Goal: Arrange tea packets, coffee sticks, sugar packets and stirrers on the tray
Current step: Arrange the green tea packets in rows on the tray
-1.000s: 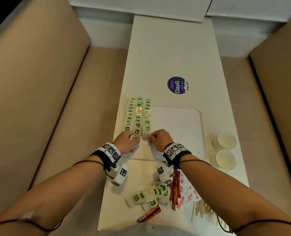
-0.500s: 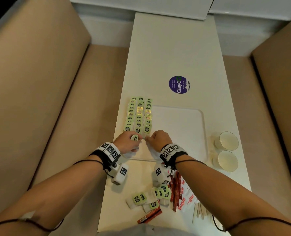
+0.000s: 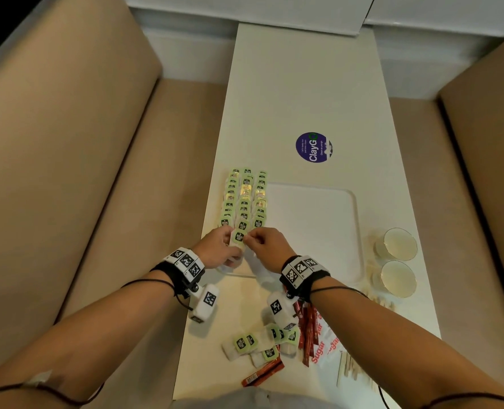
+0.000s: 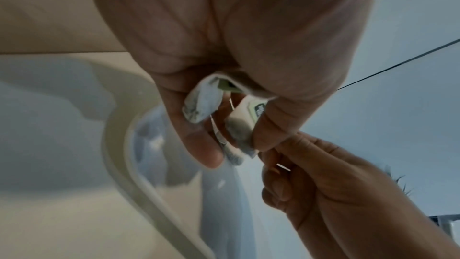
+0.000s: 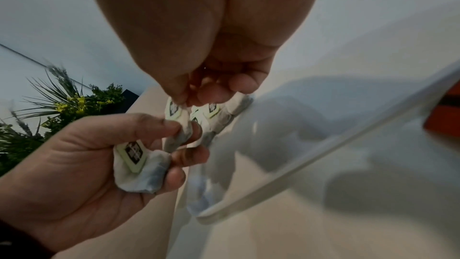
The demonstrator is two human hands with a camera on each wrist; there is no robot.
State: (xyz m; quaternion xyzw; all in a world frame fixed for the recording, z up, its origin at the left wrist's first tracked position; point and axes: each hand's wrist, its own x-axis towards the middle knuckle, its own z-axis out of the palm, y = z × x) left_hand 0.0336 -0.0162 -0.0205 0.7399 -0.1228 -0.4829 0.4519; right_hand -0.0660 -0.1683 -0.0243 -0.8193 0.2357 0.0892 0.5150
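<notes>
A white tray [image 3: 312, 231] lies on the table, and three rows of green-labelled tea packets [image 3: 244, 199] fill its left side. At the near end of those rows my left hand [image 3: 230, 246] grips a few tea packets [image 4: 202, 103], one of which lies in the palm [image 5: 135, 162]. My right hand [image 3: 252, 240] pinches the top of one of these, a tea packet [image 3: 239, 237] held just above the tray. In the right wrist view its green label [image 5: 174, 109] sits between thumb and finger. Loose tea packets [image 3: 259, 340], red coffee sticks [image 3: 306, 329], sugar packets [image 3: 324, 346] and wooden stirrers [image 3: 348, 370] lie near me.
Two pale cups [image 3: 399, 243] [image 3: 398, 278] stand right of the tray. A purple round sticker [image 3: 314, 147] marks the table beyond it. Beige bench seats flank the narrow table on both sides. One coffee stick [image 3: 262, 376] lies by the front edge.
My right hand has moved left from the end of the right-hand row to meet the left hand. Both now hold one tea packet, its label turned up.
</notes>
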